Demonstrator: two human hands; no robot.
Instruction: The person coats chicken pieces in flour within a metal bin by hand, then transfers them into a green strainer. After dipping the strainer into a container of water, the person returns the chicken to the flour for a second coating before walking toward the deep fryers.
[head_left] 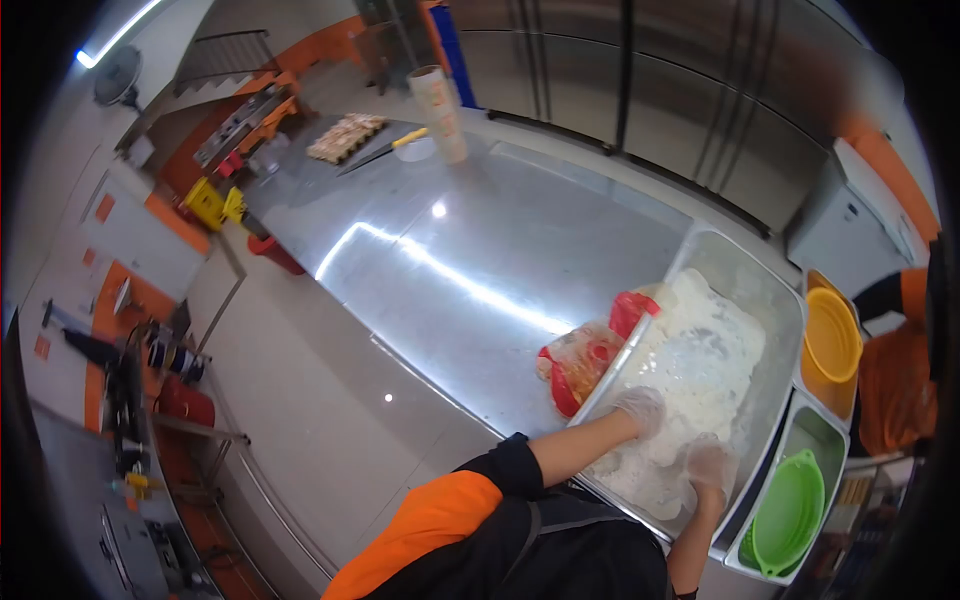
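- Head view: left hand (pixel 640 408) pressed palm-down into the white flour (pixel 700 345), in what looks like a thin clear glove. Fingers are sunk in the powder, so I cannot tell if it is spread or closed on anything.
- Right hand (pixel 710 465) sits just beside it, nearer the tray's near corner, also gloved and dusted white. Fingertips are buried, so the grip cannot be told either.
- Both forearms reach in over the near rim, probably so the 2 hands can work in the deep part of the pile.
- Flour fills most of a large metal tray (pixel 745 262) at the right end of the tabletop (pixel 480 230), heaped toward the person's side and thin at the far wall.
- Red plastic bag (pixel 580 365) with pale orange contents lies on the tabletop touching the tray's left wall, likely kept there for easy reach.
- Right of the tray are 2 smaller pans, 1 holding a yellow colander (pixel 832 335) and 1 a green colander (pixel 790 510).
- A co-worker's orange sleeve (pixel 895 385) shows past those pans, hands not visible.
- Well apart at the tabletop's far end: a yellow-handled knife (pixel 385 152), a tall cup stack (pixel 440 105), and a rack of pale pieces (pixel 345 136).
- Steel fridge doors (pixel 640 70) stand behind.
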